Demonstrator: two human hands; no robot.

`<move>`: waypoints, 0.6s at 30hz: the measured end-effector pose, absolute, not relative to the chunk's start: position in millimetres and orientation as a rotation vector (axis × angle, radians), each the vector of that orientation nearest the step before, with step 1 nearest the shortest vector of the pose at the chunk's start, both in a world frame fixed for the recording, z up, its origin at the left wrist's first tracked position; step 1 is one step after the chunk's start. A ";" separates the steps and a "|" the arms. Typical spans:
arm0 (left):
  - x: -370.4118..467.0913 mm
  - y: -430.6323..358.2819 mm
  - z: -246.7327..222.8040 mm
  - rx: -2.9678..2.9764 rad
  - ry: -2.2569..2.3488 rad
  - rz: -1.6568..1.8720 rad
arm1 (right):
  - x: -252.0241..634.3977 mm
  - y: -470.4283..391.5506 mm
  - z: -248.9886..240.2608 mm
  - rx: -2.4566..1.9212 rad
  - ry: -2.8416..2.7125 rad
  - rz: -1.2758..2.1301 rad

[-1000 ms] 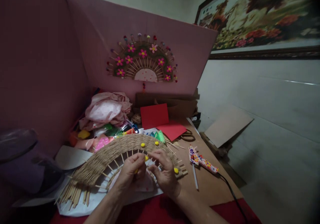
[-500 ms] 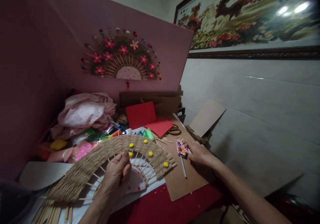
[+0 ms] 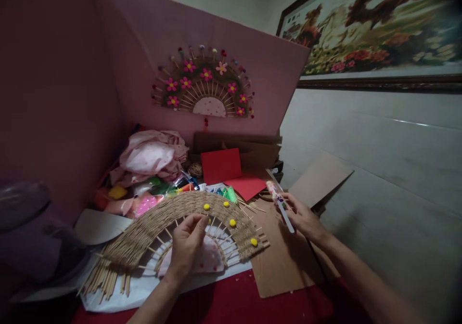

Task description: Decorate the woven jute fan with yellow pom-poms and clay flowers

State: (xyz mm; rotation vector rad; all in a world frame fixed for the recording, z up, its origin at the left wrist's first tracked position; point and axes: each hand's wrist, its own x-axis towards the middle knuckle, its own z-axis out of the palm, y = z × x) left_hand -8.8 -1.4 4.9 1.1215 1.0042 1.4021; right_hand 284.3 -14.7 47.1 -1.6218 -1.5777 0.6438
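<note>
A half-round woven fan (image 3: 151, 227) of twine and thin sticks lies on the table, with several yellow discs (image 3: 232, 223) on the right of its band. Over its inner edge is my left hand (image 3: 187, 244), thumb and fingers pinched together; a small yellow disc (image 3: 209, 221) shows at the fingertips, partly hidden. Below them lies a spotted pale pink half-circle (image 3: 207, 256). Off to the right, my right hand (image 3: 301, 215) is closed around a flower-patterned glue gun (image 3: 275, 194), lifted above the brown board, with a whitish glue stick (image 3: 286, 217) jutting from it.
Loose sticks (image 3: 104, 280) lie at the fan's left end. Behind it are bags of coloured material (image 3: 144, 201), bundled pink cloth (image 3: 151, 155), red cards (image 3: 221, 165) and scissors (image 3: 267, 196). A brown board (image 3: 281, 261) lies at right. A flowered fan (image 3: 209, 85) hangs on the pink panel.
My right hand has lifted the glue gun off the brown board and turned it. My left hand stays pinched over the fan. The whole view has shifted, so the scene sits further right.
</note>
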 end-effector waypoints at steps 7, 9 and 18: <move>-4.1 -4.7 -9.6 1.398 1.092 1.420 | 199.1 -1.0 82.6 -1.284 -1.437 1.465; -4.2 -4.2 -10.8 1.363 1.108 1.457 | 183.3 6.0 82.7 -1.216 -1.456 1.480; -4.1 -2.8 -14.9 1.288 1.130 1.537 | 140.8 42.8 69.9 -1.236 -1.485 1.411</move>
